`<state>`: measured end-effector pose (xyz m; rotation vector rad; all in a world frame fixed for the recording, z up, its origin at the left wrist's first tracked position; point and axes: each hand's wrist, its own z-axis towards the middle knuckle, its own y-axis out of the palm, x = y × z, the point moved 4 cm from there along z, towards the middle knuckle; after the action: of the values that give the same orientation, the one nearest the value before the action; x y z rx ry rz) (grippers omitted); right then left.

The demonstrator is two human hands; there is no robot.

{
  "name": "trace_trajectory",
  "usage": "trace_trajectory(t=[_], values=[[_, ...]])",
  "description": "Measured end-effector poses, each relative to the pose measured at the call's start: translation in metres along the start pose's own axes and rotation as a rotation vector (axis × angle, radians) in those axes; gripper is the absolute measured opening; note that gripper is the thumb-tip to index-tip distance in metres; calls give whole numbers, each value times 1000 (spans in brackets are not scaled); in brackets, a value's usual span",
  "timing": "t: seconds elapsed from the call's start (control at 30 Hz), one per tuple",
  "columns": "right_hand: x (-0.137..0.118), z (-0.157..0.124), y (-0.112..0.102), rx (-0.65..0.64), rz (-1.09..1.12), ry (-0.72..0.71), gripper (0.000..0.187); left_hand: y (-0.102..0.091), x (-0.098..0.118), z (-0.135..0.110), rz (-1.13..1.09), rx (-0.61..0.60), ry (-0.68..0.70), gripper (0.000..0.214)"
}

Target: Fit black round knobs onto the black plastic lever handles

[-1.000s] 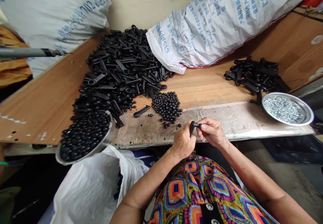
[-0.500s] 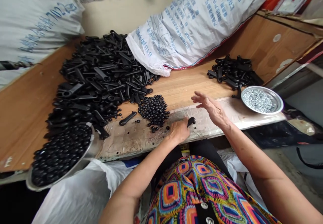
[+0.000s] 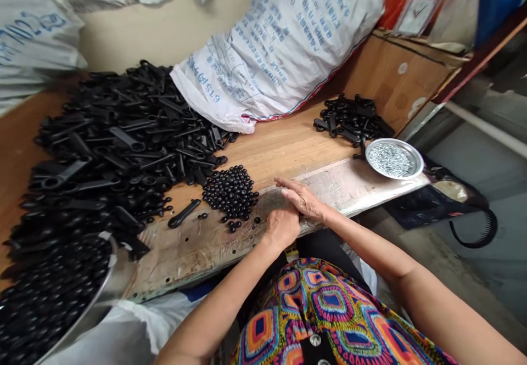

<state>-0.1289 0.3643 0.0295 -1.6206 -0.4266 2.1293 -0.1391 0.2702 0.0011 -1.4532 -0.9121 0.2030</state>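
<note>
My left hand (image 3: 283, 228) is closed in a fist at the front edge of the bench. The black crank handle it held half a second ago is hidden now behind my right hand. My right hand (image 3: 303, 199) lies against the knuckles of the left, its fingers stretched out and pointing left. Just left of both hands is a cluster of small black knobs (image 3: 230, 192), with a few loose ones near it. A single black crank handle (image 3: 184, 213) lies further left on the taped board (image 3: 185, 255).
A big heap of black handles (image 3: 123, 129) covers the left side. A metal basin (image 3: 119, 277) of black balls stands front left. At right are a smaller handle pile (image 3: 349, 117) and a bowl (image 3: 418, 162) of metal pins. A printed white sack (image 3: 272, 57) lies behind.
My right hand has come left and down onto my left hand, covering the handle there. The camera view has turned to the right.
</note>
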Motion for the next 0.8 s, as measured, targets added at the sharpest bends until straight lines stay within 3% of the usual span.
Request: trace_trajectory(t=[0.17, 0.27, 0.37, 0.43, 0.53, 0.67, 0.8], values=[[-10, -28, -10, -268, -73, -106, 34, -15, -12, -7, 56, 7, -56, 23], [-9, -35, -15, -288, -19, -117, 28, -23, -14, -13, -101, 24, -40, 25], [-5, -29, -24, -257, -1, -85, 19, -35, -19, -18, -255, 119, -38, 47], [3, -18, -40, -176, -6, -29, 16, -50, -31, -24, -329, 259, -42, 60], [25, 3, -82, 17, 8, 104, 17, -73, -63, -39, -418, 427, -95, 56], [60, 36, -161, 372, -106, 205, 26, -92, -117, -64, -460, 471, -249, 51], [77, 60, -234, 632, -243, 146, 28, -100, -161, -87, -451, 534, -376, 50]])
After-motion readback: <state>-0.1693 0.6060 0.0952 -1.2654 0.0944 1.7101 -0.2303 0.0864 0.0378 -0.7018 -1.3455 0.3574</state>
